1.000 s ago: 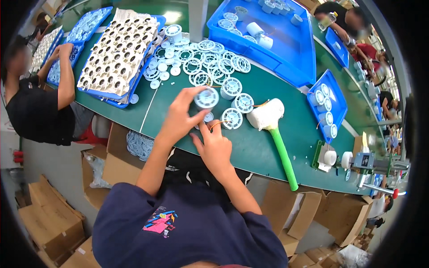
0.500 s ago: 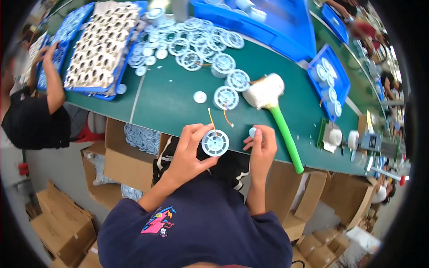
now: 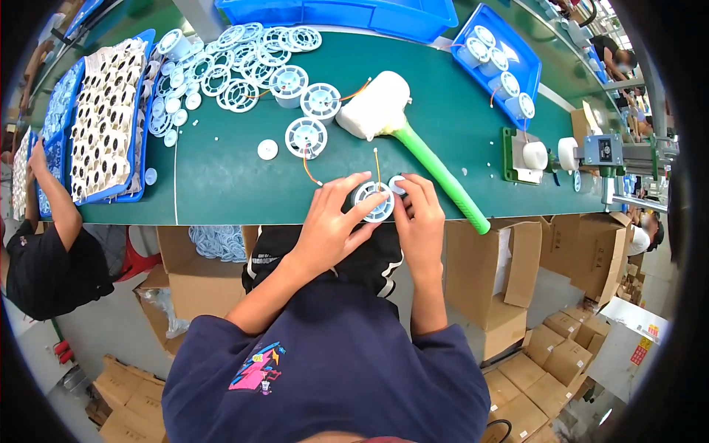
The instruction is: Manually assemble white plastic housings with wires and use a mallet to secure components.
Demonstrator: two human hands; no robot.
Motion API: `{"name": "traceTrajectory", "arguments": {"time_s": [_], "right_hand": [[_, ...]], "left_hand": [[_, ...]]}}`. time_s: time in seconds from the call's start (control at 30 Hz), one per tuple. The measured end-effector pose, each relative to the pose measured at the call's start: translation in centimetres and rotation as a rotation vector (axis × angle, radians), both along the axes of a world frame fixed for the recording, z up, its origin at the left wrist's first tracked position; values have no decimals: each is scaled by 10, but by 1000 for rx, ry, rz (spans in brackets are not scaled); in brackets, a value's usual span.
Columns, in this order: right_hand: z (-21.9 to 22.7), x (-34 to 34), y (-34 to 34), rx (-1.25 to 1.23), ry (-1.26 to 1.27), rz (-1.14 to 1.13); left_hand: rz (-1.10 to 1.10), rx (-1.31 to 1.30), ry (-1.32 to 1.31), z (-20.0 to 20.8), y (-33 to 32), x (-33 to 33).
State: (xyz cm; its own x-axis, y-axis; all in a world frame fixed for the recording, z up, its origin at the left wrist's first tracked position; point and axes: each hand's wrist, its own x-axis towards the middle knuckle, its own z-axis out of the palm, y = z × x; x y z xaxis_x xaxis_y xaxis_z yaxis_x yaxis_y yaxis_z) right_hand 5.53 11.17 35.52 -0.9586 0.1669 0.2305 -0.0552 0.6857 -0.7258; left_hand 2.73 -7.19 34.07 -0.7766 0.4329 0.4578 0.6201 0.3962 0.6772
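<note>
My left hand (image 3: 332,225) is closed around a light-blue spoked round housing (image 3: 374,202) at the table's near edge, with a thin orange-yellow wire rising from it. Against its right side, my right hand (image 3: 421,225) pinches a small light-blue disc (image 3: 398,184). Fingers partly cover both pieces, and whether they touch I cannot tell. Just beyond, another spoked housing (image 3: 306,138) with a wire lies beside a loose small disc (image 3: 267,150). A mallet (image 3: 436,166) with a white head and green handle rests to the right.
Light-blue rings (image 3: 240,55) lie piled at the back left, near blue trays of white moulded parts (image 3: 107,122). A blue tray (image 3: 517,66) holding several housings stands back right, before a small clamping fixture (image 3: 521,159). Cardboard boxes (image 3: 480,288) stand below the table; a co-worker sits left.
My hands have come together, bringing the small disc up beside the housing. The housing has turned slightly under my left fingers. The whole view has shifted with my head.
</note>
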Motion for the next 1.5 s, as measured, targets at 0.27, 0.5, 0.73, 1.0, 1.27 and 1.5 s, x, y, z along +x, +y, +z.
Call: {"name": "traceTrajectory", "arguments": {"time_s": [0.27, 0.5, 0.73, 1.0, 1.27, 1.5], "right_hand": [[7, 18, -13, -151, 309, -40], [-2, 17, -28, -51, 287, 73], [7, 17, -24, -40, 273, 77], [42, -37, 12, 93, 265, -122], [93, -106, -71, 159, 434, 519], [52, -205, -149, 665, 261, 755]], "left_hand": [[-45, 19, -52, 5, -2, -4], [-77, 52, -133, 6, -5, -15], [-88, 93, -221, 1, -2, -17], [-54, 66, -216, -1, -1, -15], [-44, 74, -113, -18, 4, -18], [72, 50, -98, -10, 6, -10]]}}
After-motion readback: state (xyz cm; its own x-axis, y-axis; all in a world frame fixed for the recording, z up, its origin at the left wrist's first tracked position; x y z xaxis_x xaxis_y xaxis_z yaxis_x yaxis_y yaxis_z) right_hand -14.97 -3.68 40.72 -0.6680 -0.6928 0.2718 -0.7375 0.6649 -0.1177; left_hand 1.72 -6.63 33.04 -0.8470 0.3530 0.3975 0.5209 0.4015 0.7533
